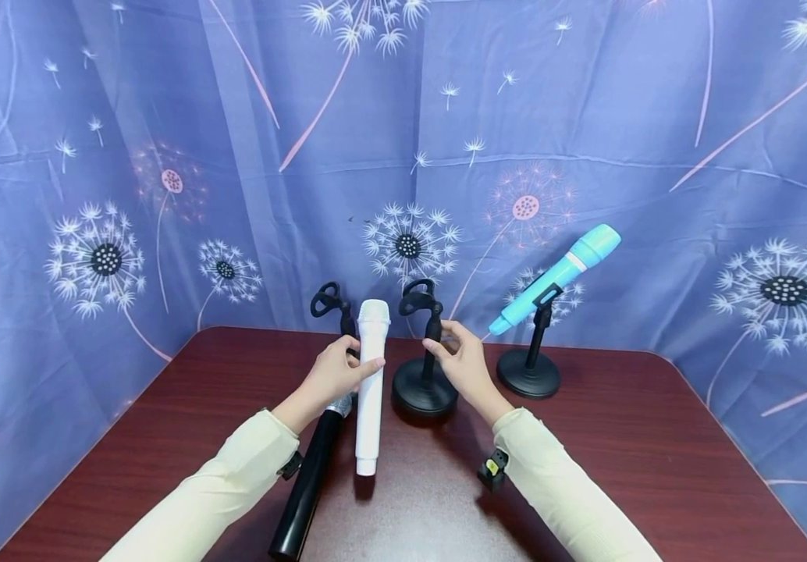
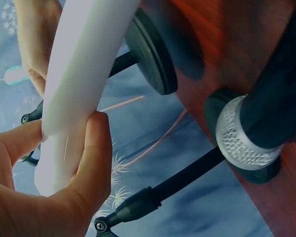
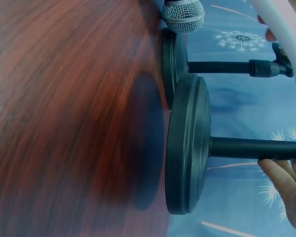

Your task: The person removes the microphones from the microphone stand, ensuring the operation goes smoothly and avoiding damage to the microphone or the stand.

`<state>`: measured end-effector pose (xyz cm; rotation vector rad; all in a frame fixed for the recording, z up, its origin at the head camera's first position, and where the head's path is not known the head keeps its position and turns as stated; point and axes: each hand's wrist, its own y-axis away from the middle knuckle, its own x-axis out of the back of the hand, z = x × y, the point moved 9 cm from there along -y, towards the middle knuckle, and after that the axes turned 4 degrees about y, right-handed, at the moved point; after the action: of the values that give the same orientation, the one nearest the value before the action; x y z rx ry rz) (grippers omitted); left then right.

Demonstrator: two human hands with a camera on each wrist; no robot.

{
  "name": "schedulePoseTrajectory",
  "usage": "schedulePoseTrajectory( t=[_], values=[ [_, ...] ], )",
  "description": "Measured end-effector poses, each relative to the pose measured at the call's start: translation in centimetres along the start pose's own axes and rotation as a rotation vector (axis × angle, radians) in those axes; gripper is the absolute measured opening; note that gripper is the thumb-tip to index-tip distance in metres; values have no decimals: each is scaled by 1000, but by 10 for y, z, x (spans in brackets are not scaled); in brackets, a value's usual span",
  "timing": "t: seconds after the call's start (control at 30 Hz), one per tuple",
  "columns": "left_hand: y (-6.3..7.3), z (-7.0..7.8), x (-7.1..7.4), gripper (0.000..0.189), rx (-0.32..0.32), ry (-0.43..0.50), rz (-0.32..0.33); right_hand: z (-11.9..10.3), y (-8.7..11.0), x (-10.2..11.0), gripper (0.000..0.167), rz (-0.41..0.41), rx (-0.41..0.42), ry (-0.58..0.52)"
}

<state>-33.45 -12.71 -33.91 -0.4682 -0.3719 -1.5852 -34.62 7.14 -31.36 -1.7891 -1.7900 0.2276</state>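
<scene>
A white microphone (image 1: 371,390) stands nearly upright in the head view, its head up, pinched between the thumb and fingers of my left hand (image 1: 336,371). My right hand (image 1: 465,363) grips the pole of the middle black microphone stand (image 1: 426,388) just below its clip. That stand's round base (image 3: 187,148) is close over the table, with a dark shadow beside it. The clip ring (image 1: 417,297) at its top holds nothing. Behind my left hand is another black stand (image 1: 326,299), partly hidden, also with a bare clip. A black microphone (image 1: 312,476) with a silver mesh head (image 2: 244,138) lies near it.
At the right, a blue microphone (image 1: 554,281) sits tilted in a third black stand (image 1: 528,373). The stands are toward the back of a reddish-brown wooden table (image 1: 621,468). A blue curtain (image 1: 291,218) with a dandelion print hangs behind the table's back edge.
</scene>
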Motion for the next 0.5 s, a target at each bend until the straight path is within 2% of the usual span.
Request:
schedulePoseTrajectory(
  t=[0.17, 0.5],
  values=[
    [3, -10, -8, 41, 30, -48, -41, 0, 0, 0, 29, 7, 2, 15],
    [17, -21, -17, 39, 20, -149, -95, 0, 0, -1, 29, 3, -11, 5]
  ],
)
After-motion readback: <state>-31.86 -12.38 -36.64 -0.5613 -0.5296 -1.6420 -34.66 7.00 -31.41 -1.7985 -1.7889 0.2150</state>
